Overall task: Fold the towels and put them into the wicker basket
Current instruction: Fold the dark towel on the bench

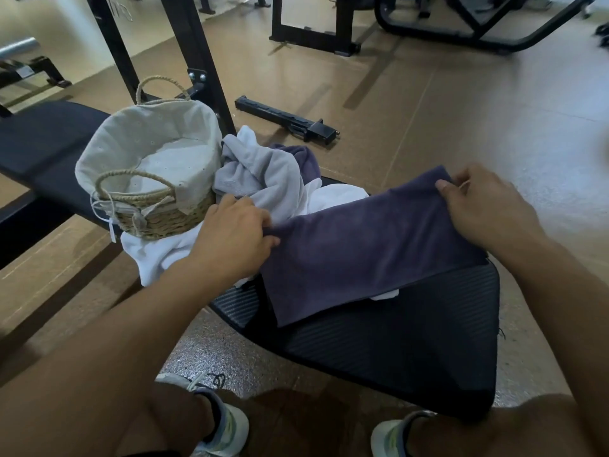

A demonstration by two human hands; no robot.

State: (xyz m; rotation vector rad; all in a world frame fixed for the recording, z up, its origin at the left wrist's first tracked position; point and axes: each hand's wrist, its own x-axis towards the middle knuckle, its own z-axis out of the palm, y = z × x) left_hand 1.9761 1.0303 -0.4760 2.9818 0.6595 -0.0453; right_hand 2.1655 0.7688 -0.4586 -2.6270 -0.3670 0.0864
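A purple towel (pixel 362 249) lies folded across the black padded bench (pixel 412 341). My left hand (pixel 234 239) pinches its left edge and my right hand (pixel 487 206) pinches its far right corner. Behind it is a loose heap: a grey towel (pixel 263 173), a white towel (pixel 158 255) and another purple towel (pixel 306 159). The wicker basket (pixel 155 179), lined with pale cloth, stands on the bench at the left, beside the heap; only the liner shows inside it.
A black metal bar (pixel 286 118) lies on the brown floor beyond the bench. Black machine frames (pixel 194 51) rise behind the basket and at the top. My knees and shoes (pixel 227 423) are at the bottom edge.
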